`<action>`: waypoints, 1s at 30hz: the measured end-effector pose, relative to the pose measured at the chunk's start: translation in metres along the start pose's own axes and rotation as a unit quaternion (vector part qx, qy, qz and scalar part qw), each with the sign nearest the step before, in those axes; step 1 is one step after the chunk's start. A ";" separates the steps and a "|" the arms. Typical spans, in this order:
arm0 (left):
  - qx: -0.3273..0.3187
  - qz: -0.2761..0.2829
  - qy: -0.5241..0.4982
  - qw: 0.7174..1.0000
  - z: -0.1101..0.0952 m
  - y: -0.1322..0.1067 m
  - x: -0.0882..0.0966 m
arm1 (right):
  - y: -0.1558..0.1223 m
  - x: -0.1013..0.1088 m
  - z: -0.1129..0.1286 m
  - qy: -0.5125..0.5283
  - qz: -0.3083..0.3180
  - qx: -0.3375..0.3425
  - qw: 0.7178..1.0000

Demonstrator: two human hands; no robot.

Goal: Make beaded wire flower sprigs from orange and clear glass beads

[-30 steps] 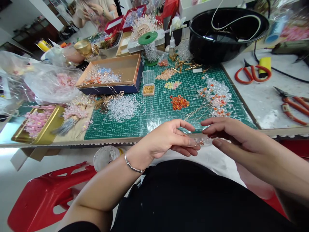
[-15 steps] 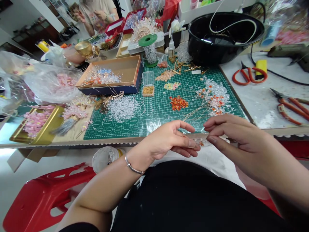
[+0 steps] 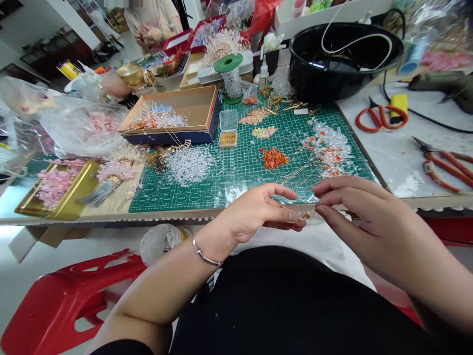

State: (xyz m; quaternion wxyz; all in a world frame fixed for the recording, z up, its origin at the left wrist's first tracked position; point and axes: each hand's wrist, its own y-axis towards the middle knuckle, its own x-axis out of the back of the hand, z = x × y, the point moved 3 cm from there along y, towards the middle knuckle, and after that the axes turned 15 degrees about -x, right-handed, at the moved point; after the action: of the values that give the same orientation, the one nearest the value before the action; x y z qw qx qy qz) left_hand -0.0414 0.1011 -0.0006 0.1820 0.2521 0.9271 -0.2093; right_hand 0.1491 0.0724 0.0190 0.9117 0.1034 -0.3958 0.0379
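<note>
At the near edge of the table, my left hand (image 3: 266, 212) pinches a small beaded wire sprig (image 3: 305, 215) with orange and clear beads between thumb and fingers. Just to its right, my right hand (image 3: 362, 204) has its thumb and fingertips drawn together; whatever they hold is too fine to see. Beyond my hands, a pile of orange beads (image 3: 274, 158) lies on the green cutting mat (image 3: 221, 197). Further right are clear beads (image 3: 332, 140) with finished-looking orange sprigs, their thin wire stems (image 3: 299, 171) pointing left.
White beads (image 3: 190, 166) and a small box of gold beads (image 3: 228, 139) lie left of centre. A cardboard box (image 3: 195, 106), wire spool (image 3: 232, 81) and black basin (image 3: 314, 84) stand behind. Scissors (image 3: 382, 118) and pliers (image 3: 443, 162) lie right. Another person (image 3: 153, 24) sits across.
My left hand has turned slightly, its lower fingers curling in, and the beaded sprig shows a little higher. My right hand stays almost in place, fingertips still together.
</note>
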 end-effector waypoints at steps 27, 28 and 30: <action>-0.113 -0.104 -0.067 0.986 -0.004 0.007 -0.015 | -0.006 -0.019 0.034 -0.160 -0.148 0.161 0.963; -0.117 -0.109 -0.067 0.985 -0.005 0.006 -0.015 | -0.006 -0.018 0.035 -0.150 -0.150 0.165 0.963; -0.131 -0.120 -0.070 0.982 -0.008 0.005 -0.015 | -0.009 -0.014 0.038 -0.117 -0.135 0.175 0.968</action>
State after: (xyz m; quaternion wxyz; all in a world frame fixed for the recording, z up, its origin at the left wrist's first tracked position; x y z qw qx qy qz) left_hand -0.0281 0.1026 0.0111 0.2511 0.0980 0.9550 -0.1237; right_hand 0.1138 0.0557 0.0328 0.8233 0.3172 -0.4697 -0.0288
